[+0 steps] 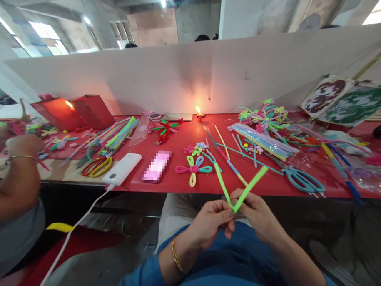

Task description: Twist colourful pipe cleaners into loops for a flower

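Observation:
A bright green pipe cleaner (252, 186), bent into a V, is pinched at its fold between my two hands, just off the table's front edge. My left hand (214, 221) grips it from the left, thumb and fingers closed. Opposite, the fingers of my right hand (257, 212) are closed on it beside the fold. Both ends of the pipe cleaner point up and away from me. Beyond it on the table lies a pipe-cleaner flower (194, 170) with looped petals in several colours and a pink centre.
A lit candle (200, 115) burns near the back partition (149, 83). Blue-handled scissors (303, 179) lie at right, by a bagged bundle of pipe cleaners (262, 141). At left are a white power bank (122, 170), yellow-handled scissors (101, 167) and another person's arm (19, 174).

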Action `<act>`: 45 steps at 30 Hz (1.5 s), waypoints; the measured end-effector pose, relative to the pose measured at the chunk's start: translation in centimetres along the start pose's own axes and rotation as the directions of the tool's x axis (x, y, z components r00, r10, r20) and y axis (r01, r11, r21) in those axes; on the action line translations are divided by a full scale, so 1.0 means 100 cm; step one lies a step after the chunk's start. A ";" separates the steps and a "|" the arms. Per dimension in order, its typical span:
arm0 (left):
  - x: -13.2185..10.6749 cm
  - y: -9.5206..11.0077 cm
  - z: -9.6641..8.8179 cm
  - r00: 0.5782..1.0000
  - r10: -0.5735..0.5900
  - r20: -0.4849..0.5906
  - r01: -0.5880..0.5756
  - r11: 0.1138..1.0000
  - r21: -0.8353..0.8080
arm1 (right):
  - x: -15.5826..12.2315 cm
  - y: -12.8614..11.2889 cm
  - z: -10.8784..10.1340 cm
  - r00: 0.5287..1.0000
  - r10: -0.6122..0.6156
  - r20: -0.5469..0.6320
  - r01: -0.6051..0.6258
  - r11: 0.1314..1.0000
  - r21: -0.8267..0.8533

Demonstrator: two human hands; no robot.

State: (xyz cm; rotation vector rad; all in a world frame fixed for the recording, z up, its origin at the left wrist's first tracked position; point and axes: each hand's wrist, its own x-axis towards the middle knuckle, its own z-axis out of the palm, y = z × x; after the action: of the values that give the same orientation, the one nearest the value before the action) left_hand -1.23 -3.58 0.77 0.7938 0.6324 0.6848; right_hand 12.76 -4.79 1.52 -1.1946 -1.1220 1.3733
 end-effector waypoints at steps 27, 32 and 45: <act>0.002 0.000 0.001 0.955 0.223 -0.196 -0.140 0.920 0.365 | 0.003 0.011 0.008 0.994 -0.058 -0.097 0.051 0.996 -0.069; 0.003 -0.001 -0.001 0.912 0.344 -0.224 -0.114 0.735 0.669 | 0.002 0.009 0.004 0.948 -0.299 -0.111 0.176 0.780 -0.600; 0.004 -0.003 -0.004 0.859 0.510 -0.052 -0.161 0.365 0.917 | 0.005 -0.001 0.008 0.963 -0.210 -0.170 0.065 0.793 -0.606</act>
State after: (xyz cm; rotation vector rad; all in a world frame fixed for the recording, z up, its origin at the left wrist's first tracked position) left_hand -1.18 -3.31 0.20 1.9118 1.2108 0.8701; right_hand 11.97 -4.29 1.60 -1.6303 -1.4962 0.7449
